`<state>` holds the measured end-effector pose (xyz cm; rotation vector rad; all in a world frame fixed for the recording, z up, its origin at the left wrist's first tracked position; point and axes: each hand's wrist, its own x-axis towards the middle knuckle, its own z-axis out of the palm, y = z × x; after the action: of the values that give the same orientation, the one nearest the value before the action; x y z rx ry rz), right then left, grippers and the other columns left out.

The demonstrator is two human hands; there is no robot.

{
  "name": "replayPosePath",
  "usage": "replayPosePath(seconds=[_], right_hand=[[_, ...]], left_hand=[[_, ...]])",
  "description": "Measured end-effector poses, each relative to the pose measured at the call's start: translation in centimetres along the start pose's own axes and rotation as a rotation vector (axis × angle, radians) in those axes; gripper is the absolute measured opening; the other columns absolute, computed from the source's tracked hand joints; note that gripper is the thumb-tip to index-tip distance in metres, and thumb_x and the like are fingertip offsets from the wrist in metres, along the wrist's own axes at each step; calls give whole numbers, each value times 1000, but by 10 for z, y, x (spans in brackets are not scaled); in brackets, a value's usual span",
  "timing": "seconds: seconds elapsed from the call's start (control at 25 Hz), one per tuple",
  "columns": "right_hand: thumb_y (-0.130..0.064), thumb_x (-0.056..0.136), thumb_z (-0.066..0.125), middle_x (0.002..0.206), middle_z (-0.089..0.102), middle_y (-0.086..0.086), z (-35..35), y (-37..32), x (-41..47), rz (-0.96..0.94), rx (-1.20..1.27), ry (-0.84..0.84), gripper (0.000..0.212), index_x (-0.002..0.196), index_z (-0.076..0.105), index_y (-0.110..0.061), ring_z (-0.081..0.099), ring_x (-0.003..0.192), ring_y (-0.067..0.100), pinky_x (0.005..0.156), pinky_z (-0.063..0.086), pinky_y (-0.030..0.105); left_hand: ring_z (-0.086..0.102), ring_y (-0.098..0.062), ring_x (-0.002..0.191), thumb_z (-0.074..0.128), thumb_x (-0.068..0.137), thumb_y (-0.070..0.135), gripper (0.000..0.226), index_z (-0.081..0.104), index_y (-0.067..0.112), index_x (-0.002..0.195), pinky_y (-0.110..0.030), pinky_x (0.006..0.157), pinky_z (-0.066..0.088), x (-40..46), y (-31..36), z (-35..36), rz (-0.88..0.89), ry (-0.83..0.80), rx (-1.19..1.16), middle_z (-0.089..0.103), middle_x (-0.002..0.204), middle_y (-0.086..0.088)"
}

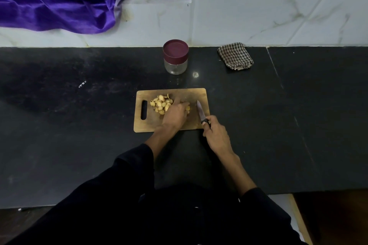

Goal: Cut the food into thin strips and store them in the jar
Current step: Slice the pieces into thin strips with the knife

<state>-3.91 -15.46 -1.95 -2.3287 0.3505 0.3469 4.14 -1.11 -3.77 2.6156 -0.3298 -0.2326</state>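
Nearest the lens, dark sleeves, both forearms reaching forward onto the rectangular wooden cutting board (191, 93) on the black stone counter (79, 125). At the board's near right corner, right hand (216, 135), fingers curled round the black handle of a small kitchen knife with a dull steel blade (200, 111); blade lifted clear of the food, tip pointing away toward the board's far edge and leaning slightly left, long axis running near-to-far. Over the board's middle, left hand (176, 114), knuckles up, fingers bent down onto one pale yellow piece of food (187, 108) showing just at the fingertips; whether pinched or merely pressed, impossible to tell. That piece just left of the blade, a narrow gap of bare board between, so the right hand the nearer one for the cut; its shape and long axis mostly hidden under the fingers. Left of the hand, toward the board's slotted handle end, loose heap of pale yellow chunky cut pieces (161, 104), no common direction among them. Beyond the board's far edge, apart from it, upright clear glass jar with a maroon screw lid (175, 56), lid on, apparently empty. Judging by this, cutting under way, storing not begun.
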Motion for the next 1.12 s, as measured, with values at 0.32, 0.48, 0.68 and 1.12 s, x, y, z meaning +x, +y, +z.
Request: replayPosePath(seconds=[0.32,0.48,0.68,1.12], right_hand=[[-26,106,39,95,60,4,4,-8,-4,-55,-43,-87,24,128,44,-18,63,85,23,73,54,44],[-24,106,40,99,64,6,6,-13,-4,-67,-87,-104,25,129,45,-17,64,88,22,77,54,43],[-24,105,40,97,62,3,11,-18,-2,-66,-144,-93,28,131,47,-15,63,84,17,72,52,36],[-23,105,41,92,59,1,24,-30,-7,-29,-152,-7,26,128,48,-14,63,81,19,75,55,43]], left_hand=[[52,-19,115,61,89,13,39,57,10,128,-27,102,39,-8,-9,5,12,78,-99,51,129,-8],[55,-18,109,62,88,11,34,61,9,123,-26,99,42,-10,-11,9,4,125,-159,55,121,-6],[56,-18,103,62,87,8,29,66,8,116,-31,95,46,-10,-10,13,-27,165,-200,56,115,-7],[56,-18,105,64,86,8,29,64,9,115,-26,93,45,-9,-12,8,-30,137,-240,55,118,-6]])
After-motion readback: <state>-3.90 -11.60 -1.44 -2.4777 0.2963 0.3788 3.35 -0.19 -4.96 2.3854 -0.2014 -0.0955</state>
